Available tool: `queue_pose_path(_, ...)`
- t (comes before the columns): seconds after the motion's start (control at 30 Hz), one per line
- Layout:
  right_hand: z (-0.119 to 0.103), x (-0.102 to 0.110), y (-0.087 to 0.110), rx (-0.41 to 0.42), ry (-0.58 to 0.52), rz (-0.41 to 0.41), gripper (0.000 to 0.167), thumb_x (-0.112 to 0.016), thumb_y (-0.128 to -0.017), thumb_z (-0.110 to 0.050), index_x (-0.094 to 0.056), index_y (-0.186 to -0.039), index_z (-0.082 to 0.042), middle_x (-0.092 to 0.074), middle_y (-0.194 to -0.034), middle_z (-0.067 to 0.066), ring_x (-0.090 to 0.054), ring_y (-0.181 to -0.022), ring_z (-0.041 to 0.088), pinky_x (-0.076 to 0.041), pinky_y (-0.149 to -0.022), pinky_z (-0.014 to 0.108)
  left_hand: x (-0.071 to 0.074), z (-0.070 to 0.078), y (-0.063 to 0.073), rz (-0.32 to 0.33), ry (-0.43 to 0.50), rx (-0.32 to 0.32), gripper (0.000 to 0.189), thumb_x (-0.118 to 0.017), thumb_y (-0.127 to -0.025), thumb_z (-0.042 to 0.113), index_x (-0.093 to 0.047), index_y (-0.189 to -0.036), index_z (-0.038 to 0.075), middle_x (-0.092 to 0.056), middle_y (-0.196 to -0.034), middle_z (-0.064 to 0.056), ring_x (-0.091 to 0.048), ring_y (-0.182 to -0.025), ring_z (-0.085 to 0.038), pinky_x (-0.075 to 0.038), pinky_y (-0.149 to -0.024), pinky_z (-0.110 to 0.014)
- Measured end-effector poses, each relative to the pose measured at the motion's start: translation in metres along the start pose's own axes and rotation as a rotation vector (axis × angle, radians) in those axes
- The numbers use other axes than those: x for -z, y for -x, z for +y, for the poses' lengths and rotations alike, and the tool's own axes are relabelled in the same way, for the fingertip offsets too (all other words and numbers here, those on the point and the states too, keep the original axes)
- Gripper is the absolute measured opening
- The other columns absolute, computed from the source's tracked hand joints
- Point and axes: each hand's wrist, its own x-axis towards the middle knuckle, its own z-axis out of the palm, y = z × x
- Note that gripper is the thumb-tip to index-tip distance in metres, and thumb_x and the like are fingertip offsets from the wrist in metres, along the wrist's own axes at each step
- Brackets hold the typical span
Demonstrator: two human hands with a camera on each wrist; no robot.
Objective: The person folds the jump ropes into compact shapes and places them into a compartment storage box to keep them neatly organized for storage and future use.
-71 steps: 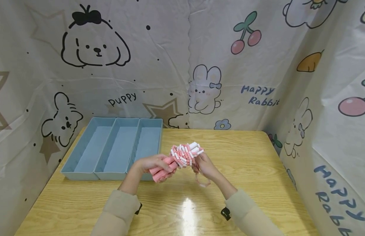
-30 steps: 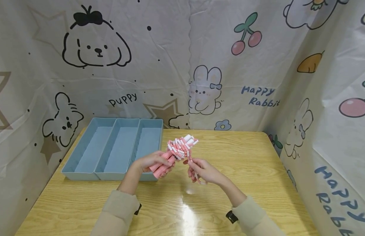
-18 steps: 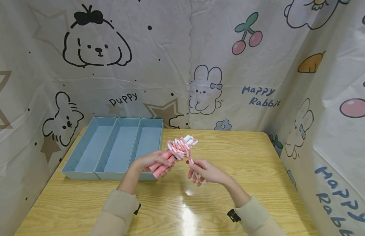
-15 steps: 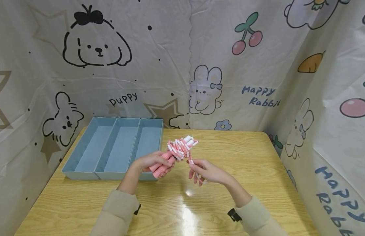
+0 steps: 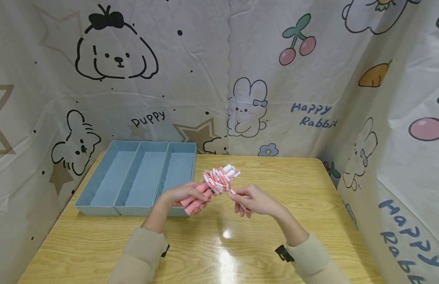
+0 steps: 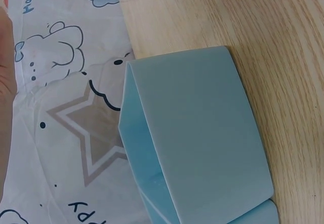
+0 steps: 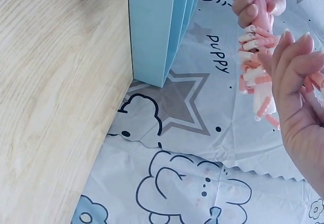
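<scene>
Head: blue bins (image 5: 134, 212) near pink bundle (image 5: 217, 181)

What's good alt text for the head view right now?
A person's left hand grips pink handles wrapped in pink-and-white beaded cord, while the right hand pinches the cord. Three blue bins stand side by side on a wooden table.

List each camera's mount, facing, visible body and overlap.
Head: on the head, forward-down at the table; left hand, right hand and sleeves show.
Left wrist: on that wrist, at a blue bin; skin sliver at left edge.
Right wrist: on that wrist, toward the printed cloth; both hands show.
Head and right wrist share the beaded bundle.
</scene>
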Motion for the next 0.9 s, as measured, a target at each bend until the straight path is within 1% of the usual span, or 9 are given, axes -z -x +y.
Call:
queue_pose_path(0.17,-0.006,0.003,0.003,-0.010,0.039,0.006,0.034,-0.048,-0.096,-0.023,-0.063,-0.073,-0.002,-0.059,-0.057,0.004,-0.053,-0.044,0.014,-0.048,-0.041,0.030,-0.002,0.000,-0.001,-0.019,-0.041,0.023,0.008,-0.050,-0.086,0.003,-0.052,-0.094,0.002,-0.054,-0.066,-0.006,-0.051,-0.049,-0.013,-0.045,-0.047,-0.024)
queue_pose_path(0.27,-0.010,0.006,0.005,-0.005,0.056,0.008,0.035,-0.049,-0.095,-0.024,-0.063,-0.071,-0.003,-0.060,-0.057,0.004,-0.054,-0.044,0.015,-0.048,-0.040,0.031,-0.005,0.001,-0.001,-0.034,-0.052,0.035,0.008,-0.051,-0.086,0.004,-0.051,-0.094,0.002,-0.054,-0.066,-0.006,-0.051,-0.049,-0.013,-0.045,-0.048,-0.025)
queue_pose_path(0.43,-0.016,0.012,0.006,0.039,0.120,0.015,0.033,-0.050,-0.095,-0.024,-0.061,-0.068,-0.007,-0.059,-0.058,0.005,-0.053,-0.043,0.016,-0.047,-0.038,0.030,-0.008,0.002,-0.001,-0.042,-0.038,0.052,0.014,-0.050,-0.085,0.005,-0.048,-0.099,0.002,-0.054,-0.067,-0.006,-0.050,-0.049,-0.013,-0.045,-0.048,-0.026)
queue_pose_path(0.53,-0.018,0.012,0.006,0.064,0.179,0.010,0.033,-0.049,-0.095,-0.024,-0.060,-0.068,-0.009,-0.058,-0.057,0.005,-0.052,-0.042,0.016,-0.045,-0.037,0.028,-0.008,0.003,0.000,-0.043,-0.053,0.066,0.016,-0.051,-0.084,0.004,-0.049,-0.100,0.002,-0.055,-0.066,-0.006,-0.050,-0.048,-0.013,-0.045,-0.047,-0.025)
queue_pose_path(0.6,-0.019,0.013,0.006,0.068,0.203,0.011,0.031,-0.049,-0.095,-0.025,-0.060,-0.070,-0.010,-0.056,-0.056,0.004,-0.052,-0.043,0.018,-0.045,-0.037,0.029,-0.007,0.002,0.000,-0.050,-0.068,0.079,0.015,-0.052,-0.084,0.005,-0.051,-0.099,0.002,-0.055,-0.065,-0.006,-0.051,-0.048,-0.013,-0.045,-0.047,-0.026)
queue_pose_path(0.63,-0.020,0.013,0.006,0.069,0.209,0.015,0.030,-0.049,-0.095,-0.024,-0.060,-0.071,-0.010,-0.056,-0.056,0.002,-0.053,-0.043,0.019,-0.045,-0.037,0.029,-0.007,0.003,0.001,-0.052,-0.076,0.089,0.015,-0.053,-0.084,0.005,-0.051,-0.099,0.003,-0.055,-0.065,-0.006,-0.051,-0.048,-0.013,-0.045,-0.047,-0.026)
queue_pose_path(0.73,-0.024,0.015,0.005,0.059,0.208,0.033,0.028,-0.051,-0.094,-0.025,-0.061,-0.073,-0.011,-0.055,-0.055,-0.001,-0.051,-0.042,0.016,-0.045,-0.037,0.029,-0.007,0.003,0.002,-0.055,-0.086,0.109,0.014,-0.054,-0.084,0.006,-0.052,-0.097,0.004,-0.056,-0.065,-0.006,-0.051,-0.048,-0.013,-0.044,-0.047,-0.026)
queue_pose_path(0.87,-0.027,0.020,0.003,0.064,0.222,0.072,0.031,-0.054,-0.092,-0.029,-0.061,-0.068,-0.011,-0.054,-0.052,-0.001,-0.050,-0.040,0.014,-0.043,-0.036,0.026,-0.010,0.005,0.004,-0.077,-0.085,0.113,0.012,-0.052,-0.084,0.004,-0.054,-0.096,0.004,-0.056,-0.066,-0.006,-0.051,-0.048,-0.012,-0.044,-0.047,-0.025)
queue_pose_path(0.9,-0.028,0.021,0.002,0.070,0.230,0.082,0.032,-0.055,-0.091,-0.029,-0.061,-0.066,-0.012,-0.054,-0.051,-0.001,-0.050,-0.040,0.016,-0.043,-0.036,0.026,-0.010,0.005,0.004,-0.086,-0.083,0.114,0.011,-0.052,-0.084,0.004,-0.054,-0.095,0.004,-0.056,-0.065,-0.006,-0.051,-0.048,-0.012,-0.044,-0.047,-0.025)
